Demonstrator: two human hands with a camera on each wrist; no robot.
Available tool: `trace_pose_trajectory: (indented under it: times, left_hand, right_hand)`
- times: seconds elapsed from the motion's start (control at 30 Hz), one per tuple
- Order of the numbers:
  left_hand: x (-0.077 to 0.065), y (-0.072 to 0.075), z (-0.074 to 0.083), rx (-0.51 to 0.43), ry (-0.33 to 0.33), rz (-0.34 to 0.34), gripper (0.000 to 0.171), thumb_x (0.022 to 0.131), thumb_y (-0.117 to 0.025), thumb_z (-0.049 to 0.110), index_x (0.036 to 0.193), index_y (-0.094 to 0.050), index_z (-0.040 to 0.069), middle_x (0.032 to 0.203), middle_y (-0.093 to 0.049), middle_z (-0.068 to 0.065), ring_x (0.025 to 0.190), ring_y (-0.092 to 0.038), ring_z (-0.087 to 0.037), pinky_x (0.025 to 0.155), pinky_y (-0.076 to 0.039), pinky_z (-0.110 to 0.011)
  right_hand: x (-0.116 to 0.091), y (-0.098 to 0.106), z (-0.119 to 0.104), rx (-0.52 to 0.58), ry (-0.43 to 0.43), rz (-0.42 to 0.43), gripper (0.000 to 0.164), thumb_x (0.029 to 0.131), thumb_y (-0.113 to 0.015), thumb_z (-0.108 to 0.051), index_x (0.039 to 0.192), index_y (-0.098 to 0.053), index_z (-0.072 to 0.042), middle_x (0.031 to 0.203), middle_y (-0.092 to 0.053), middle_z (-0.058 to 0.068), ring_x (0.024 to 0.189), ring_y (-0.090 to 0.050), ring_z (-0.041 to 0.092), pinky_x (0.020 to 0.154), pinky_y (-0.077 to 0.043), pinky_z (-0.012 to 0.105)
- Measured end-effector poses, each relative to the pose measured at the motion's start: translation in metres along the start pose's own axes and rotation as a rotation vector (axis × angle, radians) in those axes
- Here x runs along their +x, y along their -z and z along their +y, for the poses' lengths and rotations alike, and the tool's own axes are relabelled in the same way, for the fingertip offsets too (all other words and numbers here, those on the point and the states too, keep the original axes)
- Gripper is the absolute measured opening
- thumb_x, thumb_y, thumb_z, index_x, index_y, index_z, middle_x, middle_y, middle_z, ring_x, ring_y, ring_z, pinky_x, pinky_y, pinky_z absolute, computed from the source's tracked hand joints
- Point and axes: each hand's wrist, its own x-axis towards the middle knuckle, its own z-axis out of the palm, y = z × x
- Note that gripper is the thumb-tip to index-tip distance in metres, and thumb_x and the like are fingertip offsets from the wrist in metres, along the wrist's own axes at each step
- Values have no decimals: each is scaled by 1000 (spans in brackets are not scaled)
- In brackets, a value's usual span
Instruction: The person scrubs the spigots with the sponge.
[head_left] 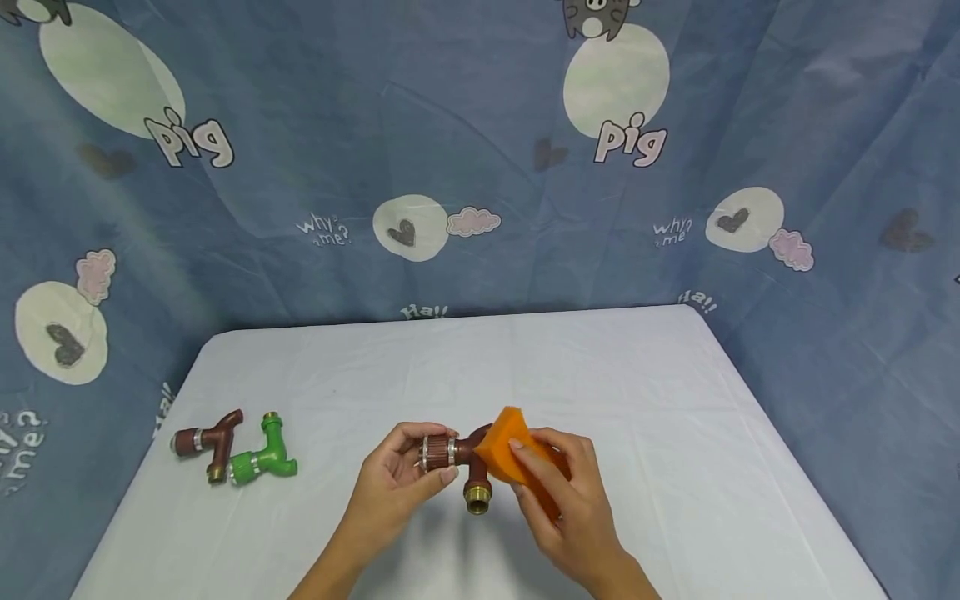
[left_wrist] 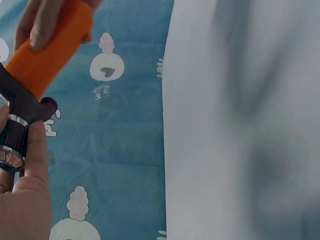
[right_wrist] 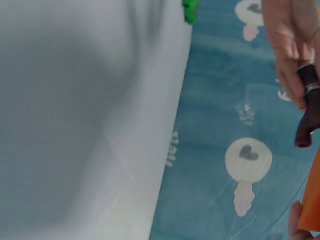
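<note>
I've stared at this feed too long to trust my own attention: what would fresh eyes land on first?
Probably the bright orange block, front and centre in the head view, which the right hand holds up to a brown tap in the left hand. Next, the vivid green tap beside a second brown tap on the white table's left side.

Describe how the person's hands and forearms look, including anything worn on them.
The left hand and right hand are both bare, without gloves; no rings, bracelets or markings can be seen. No sleeves cover the visible part of the forearms.
</note>
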Motion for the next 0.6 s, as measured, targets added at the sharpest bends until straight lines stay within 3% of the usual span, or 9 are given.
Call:
trace_pose_trajectory:
  times: [0.17, 0.33, 0.47, 0.6]
  left_hand:
    - [-1, 0, -2, -7, -34, -48, 47, 89, -78, -8, 130, -56, -5, 134, -58, -26, 115, -67, -25, 94, -59, -30]
    - [0, 0, -3, 57, -108, -62, 45, 89, -79, -8, 128, -59, 0, 135, -57, -25, 116, -66, -27, 97, -58, -32]
    - [0, 1, -3, 71, -139, -63, 44, 89, -78, -10, 127, -60, 1, 132, -58, -21, 114, -65, -26, 97, -58, -34]
    - [-1, 0, -3, 70, -136, -81, 44, 89, -79, -8, 127, -61, 2, 130, -59, -20, 115, -66, -27, 97, -58, -37]
  right_hand:
    - [-1, 2, 6, -140, 11, 2, 34, 109, -57, -29, 132, -71, -7, 128, -61, 22, 110, -53, 37, 100, -45, 25]
    - [5, 10, -2, -34, -9, 17, 36, 108, -60, -30, 130, -70, -3, 128, -60, 22, 111, -51, 33, 101, -44, 19]
    - [11, 15, -11, 47, 85, -16, 35, 108, -61, -26, 128, -69, 1, 128, -60, 24, 112, -51, 33, 105, -43, 23]
    - [13, 16, -13, 2, 180, -63, 30, 108, -59, -23, 126, -71, -2, 127, -63, 22, 110, -53, 36, 106, -44, 28]
